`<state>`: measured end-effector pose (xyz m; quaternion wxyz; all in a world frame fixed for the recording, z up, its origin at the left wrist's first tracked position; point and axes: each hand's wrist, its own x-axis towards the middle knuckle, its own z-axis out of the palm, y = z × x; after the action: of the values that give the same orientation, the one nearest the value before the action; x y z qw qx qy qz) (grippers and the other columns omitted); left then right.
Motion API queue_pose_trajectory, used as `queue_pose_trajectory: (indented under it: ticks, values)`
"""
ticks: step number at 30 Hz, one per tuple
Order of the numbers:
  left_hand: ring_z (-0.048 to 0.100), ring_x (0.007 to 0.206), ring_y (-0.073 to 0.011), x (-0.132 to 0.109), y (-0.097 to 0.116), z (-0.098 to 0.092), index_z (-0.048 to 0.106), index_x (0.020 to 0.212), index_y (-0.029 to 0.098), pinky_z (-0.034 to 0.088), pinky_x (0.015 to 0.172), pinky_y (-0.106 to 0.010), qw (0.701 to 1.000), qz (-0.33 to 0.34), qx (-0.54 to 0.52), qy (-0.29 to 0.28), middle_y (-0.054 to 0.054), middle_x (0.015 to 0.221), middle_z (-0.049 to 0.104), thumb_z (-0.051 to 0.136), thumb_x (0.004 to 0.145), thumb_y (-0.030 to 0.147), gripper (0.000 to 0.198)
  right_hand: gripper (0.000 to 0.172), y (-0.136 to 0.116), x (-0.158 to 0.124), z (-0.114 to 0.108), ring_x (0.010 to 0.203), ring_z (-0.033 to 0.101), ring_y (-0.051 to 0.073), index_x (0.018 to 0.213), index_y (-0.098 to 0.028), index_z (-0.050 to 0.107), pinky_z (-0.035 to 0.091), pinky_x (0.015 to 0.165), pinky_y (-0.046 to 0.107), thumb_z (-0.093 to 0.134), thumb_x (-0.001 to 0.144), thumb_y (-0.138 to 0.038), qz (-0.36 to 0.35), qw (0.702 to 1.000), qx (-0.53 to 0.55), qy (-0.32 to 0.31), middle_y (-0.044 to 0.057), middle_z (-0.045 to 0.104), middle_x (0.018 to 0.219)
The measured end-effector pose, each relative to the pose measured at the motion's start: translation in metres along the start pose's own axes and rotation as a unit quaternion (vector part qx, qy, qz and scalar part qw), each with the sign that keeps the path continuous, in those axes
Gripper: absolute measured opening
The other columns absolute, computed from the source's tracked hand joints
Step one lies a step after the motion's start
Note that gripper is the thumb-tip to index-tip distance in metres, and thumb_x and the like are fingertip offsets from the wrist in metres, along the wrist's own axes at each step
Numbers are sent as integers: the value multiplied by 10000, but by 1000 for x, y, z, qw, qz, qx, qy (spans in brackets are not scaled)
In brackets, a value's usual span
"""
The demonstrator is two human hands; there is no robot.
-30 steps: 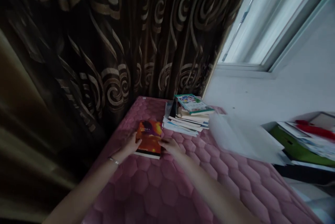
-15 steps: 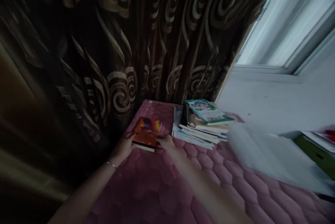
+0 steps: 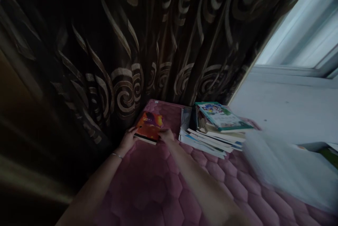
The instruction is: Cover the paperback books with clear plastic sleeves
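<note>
Your fingers are closed on the two side edges of the orange book, left hand at its left edge and right hand at its right, near the corners closest to you; the undersides of your grip are hidden. Past them, a dark curtain with pale swirls hangs in folds across most of your view. Below it spreads a pink quilted pad, its hexagonal stitching clear in front of you. On your right you have a pale wall with a window set in it. A whitish sheet, blurred, lies along the pad's right side. Near the curtain stands an uneven stack of books and papers, topped by a green-bordered book that lies askew. The orange book is to the left of that stack, a strip of pad showing between, cover up and toward the pad's far left corner; you cannot tell whether it touches the quilting. Your left wrist carries a thin bracelet, and a tiny white tag marks the pad's far edge.
</note>
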<state>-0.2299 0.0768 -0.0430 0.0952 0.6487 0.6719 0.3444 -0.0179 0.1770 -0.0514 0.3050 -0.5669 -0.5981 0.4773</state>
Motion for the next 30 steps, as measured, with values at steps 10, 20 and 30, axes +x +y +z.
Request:
queue_pose_trajectory:
  ticks: [10,20,30]
  values:
    - [464,1291,-234,-2,0,7,572,1274,215,345,1111,-380,1000,1,14,17,-98,1380,519,631,778,81,518,248,-11,-17,3,990,682,247,977,-213,747,522,761,260,650,751,-242,26,994,-68,81,77,749,947]
    - [455,1291,-265,2,0,10,572,1276,209,348,1101,-406,999,-5,40,24,-114,1375,530,630,789,107,501,257,-20,-26,9,1016,673,257,999,-226,745,511,754,263,566,814,-218,29,991,-93,97,91,741,988]
    - [460,1288,-269,2,6,7,564,1284,145,338,1103,-388,998,12,64,14,-154,1386,516,612,818,135,468,243,-20,-29,5,1017,662,272,1025,-214,717,502,781,294,516,891,-238,17,991,-115,73,114,722,1007]
